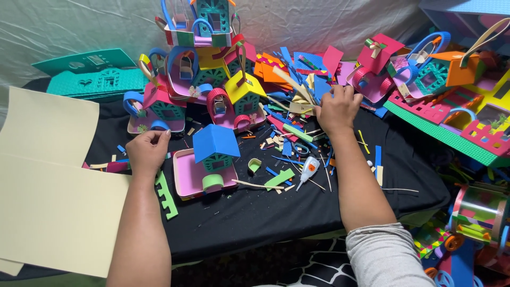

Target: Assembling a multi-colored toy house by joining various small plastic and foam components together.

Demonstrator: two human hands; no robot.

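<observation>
My left hand (147, 151) rests on the black cloth (255, 212), fingers curled, beside a small foam house with a blue roof (212, 149) on a pink tray. Whether it pinches anything I cannot tell. A green notched foam strip (166, 195) lies just below it. My right hand (337, 109) reaches into a heap of coloured foam scraps (297, 79), its fingers closed among the strips. A small white glue bottle (309, 170) lies on the cloth below that hand.
Several finished foam houses (212, 69) are stacked at the back centre, more baskets and houses (441, 69) at right. Cream foam sheets (48, 186) lie at left, teal cut sheets (90, 74) behind them. Loose scraps litter the cloth.
</observation>
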